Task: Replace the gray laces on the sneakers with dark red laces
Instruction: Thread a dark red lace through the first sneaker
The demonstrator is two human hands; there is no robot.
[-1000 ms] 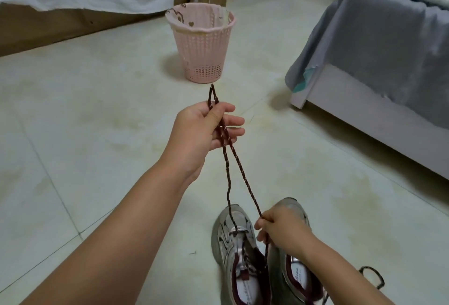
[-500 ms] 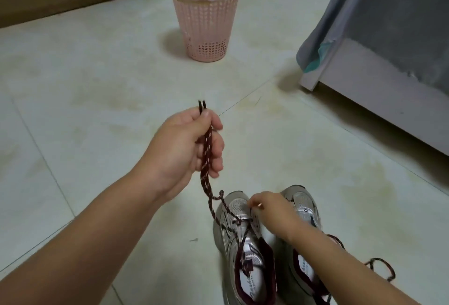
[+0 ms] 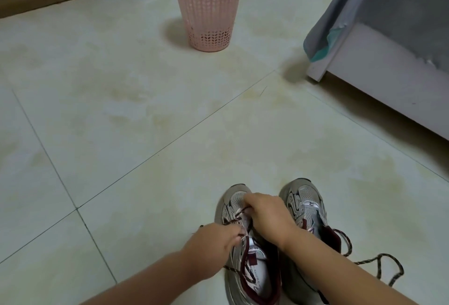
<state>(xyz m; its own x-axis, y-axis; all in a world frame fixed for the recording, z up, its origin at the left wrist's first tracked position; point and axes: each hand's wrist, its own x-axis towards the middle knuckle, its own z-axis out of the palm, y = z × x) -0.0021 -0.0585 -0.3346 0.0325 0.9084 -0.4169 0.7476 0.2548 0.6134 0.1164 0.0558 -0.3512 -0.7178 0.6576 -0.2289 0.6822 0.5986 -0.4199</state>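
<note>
On left sneaker [image 3: 237, 204] | both hands pinching dark red lace [image 3: 233, 219]: left [image 3: 213, 241], right [image 3: 267, 217]

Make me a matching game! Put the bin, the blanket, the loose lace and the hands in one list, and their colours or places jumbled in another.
Things:
1. bin
2. blanket
3. loose lace
4. hands: left, right

Matches:
A. gray
B. on the left sneaker
C. pink
D. dark red, on the floor

Pairs: 1-C, 2-A, 3-D, 4-B
</note>
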